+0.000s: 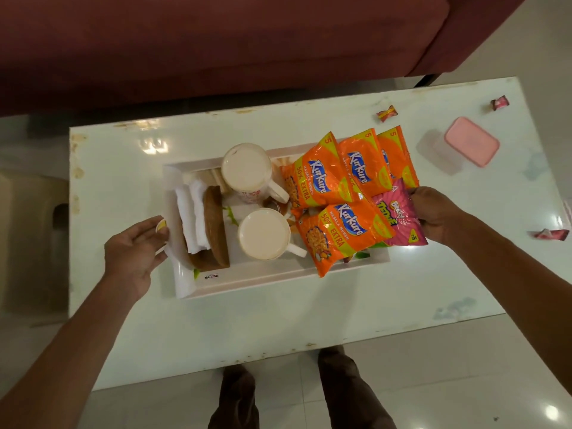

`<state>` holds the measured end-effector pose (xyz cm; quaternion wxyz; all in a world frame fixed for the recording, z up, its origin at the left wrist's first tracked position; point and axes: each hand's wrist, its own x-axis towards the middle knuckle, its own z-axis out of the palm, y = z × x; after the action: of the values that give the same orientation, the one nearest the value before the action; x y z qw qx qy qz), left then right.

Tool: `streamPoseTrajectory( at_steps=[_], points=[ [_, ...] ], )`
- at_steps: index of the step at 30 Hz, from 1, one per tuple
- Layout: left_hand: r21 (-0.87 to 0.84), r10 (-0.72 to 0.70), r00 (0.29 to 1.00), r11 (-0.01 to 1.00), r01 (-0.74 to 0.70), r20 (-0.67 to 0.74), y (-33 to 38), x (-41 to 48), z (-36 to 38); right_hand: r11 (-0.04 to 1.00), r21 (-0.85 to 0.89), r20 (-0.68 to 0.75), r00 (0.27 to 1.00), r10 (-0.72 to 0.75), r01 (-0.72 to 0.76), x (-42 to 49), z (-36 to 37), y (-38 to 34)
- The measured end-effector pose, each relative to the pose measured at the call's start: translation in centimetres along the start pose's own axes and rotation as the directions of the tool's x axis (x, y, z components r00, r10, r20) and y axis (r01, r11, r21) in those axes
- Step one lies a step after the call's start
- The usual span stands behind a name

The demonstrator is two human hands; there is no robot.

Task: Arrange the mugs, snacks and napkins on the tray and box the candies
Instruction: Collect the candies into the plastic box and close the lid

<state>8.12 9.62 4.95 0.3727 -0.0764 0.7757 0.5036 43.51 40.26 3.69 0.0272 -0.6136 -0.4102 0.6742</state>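
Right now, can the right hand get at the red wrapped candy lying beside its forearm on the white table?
Probably yes. The red wrapped candy lies on bare white table close to the right hand, with nothing between; the hand would first release the pink snack packet it seems to hold.

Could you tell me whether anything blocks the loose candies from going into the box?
Yes: the pink lid sits on the box, covering its opening. Nothing lies between the candies and it.
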Motion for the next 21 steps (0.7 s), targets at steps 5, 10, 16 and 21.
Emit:
streamPoseTrajectory(
  at_steps=[5,10,16,21],
  points=[
    [0.011,-0.006,1.000,1.000,0.006,0.025,-0.5,-1.2,3.8,0.998,0.063,0.015,1.000,0.012,-0.013,0.1,-4.0,0.5],
    [0.011,-0.020,0.999,1.000,0.020,0.027,-1.0,-1.8,7.0,0.997,0.074,0.009,1.000,0.030,-0.030,0.8,-6.7,0.8],
    [0.027,-0.034,0.999,0.999,0.033,0.020,-1.4,-1.9,9.5,0.995,0.073,0.002,0.998,0.063,-0.063,1.6,-8.4,1.4],
    [0.036,-0.044,0.999,0.998,0.043,0.007,-1.5,-1.5,10.3,0.996,0.066,-0.014,0.998,0.068,-0.067,2.7,-8.9,1.5]
  ],
)
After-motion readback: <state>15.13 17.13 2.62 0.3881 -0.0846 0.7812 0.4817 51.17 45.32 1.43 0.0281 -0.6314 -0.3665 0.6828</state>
